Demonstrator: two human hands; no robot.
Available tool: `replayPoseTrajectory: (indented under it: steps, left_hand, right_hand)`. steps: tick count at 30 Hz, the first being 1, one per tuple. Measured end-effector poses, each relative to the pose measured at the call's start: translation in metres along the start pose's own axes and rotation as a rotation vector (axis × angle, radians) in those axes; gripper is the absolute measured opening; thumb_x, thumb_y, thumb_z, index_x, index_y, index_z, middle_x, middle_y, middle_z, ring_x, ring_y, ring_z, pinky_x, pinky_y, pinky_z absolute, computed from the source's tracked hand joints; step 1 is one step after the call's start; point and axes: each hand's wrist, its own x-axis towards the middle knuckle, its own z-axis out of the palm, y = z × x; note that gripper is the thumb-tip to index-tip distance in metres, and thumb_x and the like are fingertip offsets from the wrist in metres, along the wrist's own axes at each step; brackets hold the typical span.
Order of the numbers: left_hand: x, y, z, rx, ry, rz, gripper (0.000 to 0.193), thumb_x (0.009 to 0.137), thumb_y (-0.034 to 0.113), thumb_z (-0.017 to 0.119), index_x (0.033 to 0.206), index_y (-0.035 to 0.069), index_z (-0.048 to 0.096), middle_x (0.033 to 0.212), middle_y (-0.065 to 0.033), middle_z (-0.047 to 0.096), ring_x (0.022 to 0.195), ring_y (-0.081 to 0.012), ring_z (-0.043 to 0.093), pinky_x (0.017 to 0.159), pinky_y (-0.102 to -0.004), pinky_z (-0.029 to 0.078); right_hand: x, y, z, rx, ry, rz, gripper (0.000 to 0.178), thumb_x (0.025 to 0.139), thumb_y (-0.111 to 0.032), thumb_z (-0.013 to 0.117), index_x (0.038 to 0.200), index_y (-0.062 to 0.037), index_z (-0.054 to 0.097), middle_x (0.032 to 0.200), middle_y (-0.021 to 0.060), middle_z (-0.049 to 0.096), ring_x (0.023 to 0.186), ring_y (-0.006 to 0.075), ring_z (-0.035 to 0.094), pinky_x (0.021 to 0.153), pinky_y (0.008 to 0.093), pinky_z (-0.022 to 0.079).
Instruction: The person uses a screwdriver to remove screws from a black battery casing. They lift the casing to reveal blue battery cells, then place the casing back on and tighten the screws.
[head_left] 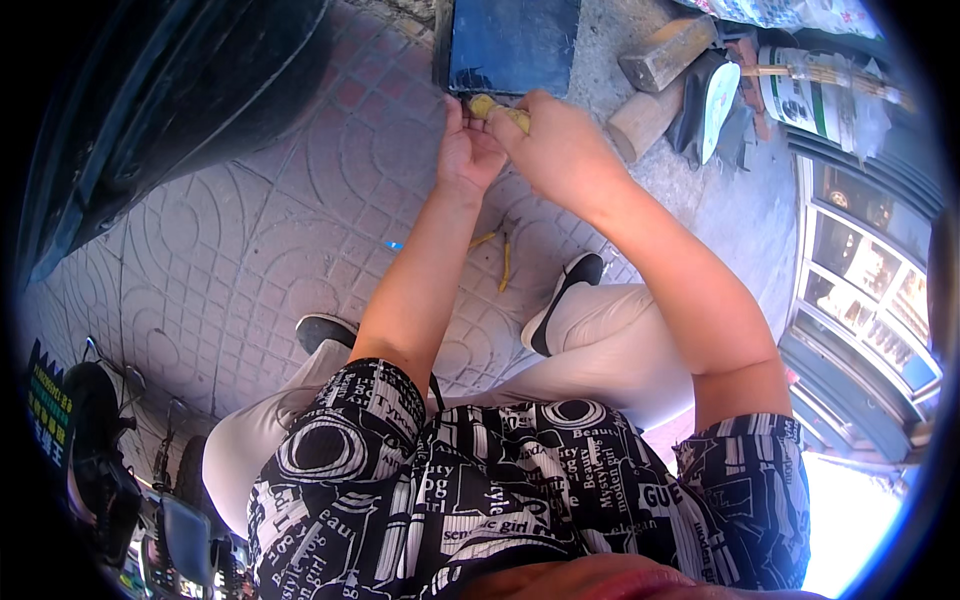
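My right hand (562, 148) is closed round a yellow handle (482, 106), which points left toward the near edge of a dark blue flat-topped box (515, 50). I cannot make out what tool it belongs to. Beneath and left of it, my left hand (472, 155) has its palm turned up and its fingers curled in, the thumb close to the box's near left corner. Whatever the left fingers hold is hidden. On the paving between my forearms lies a yellow-handled hand tool, like pliers (506, 262), with its handles spread.
Wooden blocks (668, 55), a dark shoe with a pale sole (712, 105) and a white bucket (800, 90) sit right of the box. A large dark object (170, 120) stands left. A small blue piece (394, 245) lies on the patterned paving (240, 230). Bicycle-like parts (185, 530) are lower left.
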Motion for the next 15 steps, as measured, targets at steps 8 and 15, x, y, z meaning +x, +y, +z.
replayPoseTrajectory:
  steps: [8,15]
  left_hand:
    - [-0.009,-0.001,0.013,0.054,-0.015,-0.042,0.044,0.093,0.050,0.047,0.112,0.011,0.057,0.112,-0.0048,0.062,0.108,-0.0240,0.056,0.098,-0.0425,0.043]
    - [-0.007,-0.001,0.010,0.049,-0.015,-0.023,0.042,0.093,0.049,0.048,0.110,0.011,0.057,0.111,-0.0050,0.062,0.109,-0.0233,0.056,0.097,-0.0415,0.044]
  right_hand:
    - [-0.006,-0.007,-0.004,-0.229,0.017,-0.129,0.046,0.084,-0.037,0.059,0.102,0.0050,0.058,0.083,0.0268,0.065,0.081,0.0417,0.063,0.070,0.0464,0.050]
    - [-0.004,-0.020,-0.011,-0.384,-0.007,-0.194,0.040,0.081,-0.036,0.061,0.101,-0.0013,0.059,0.084,0.0228,0.065,0.082,0.0404,0.063,0.071,0.0478,0.050]
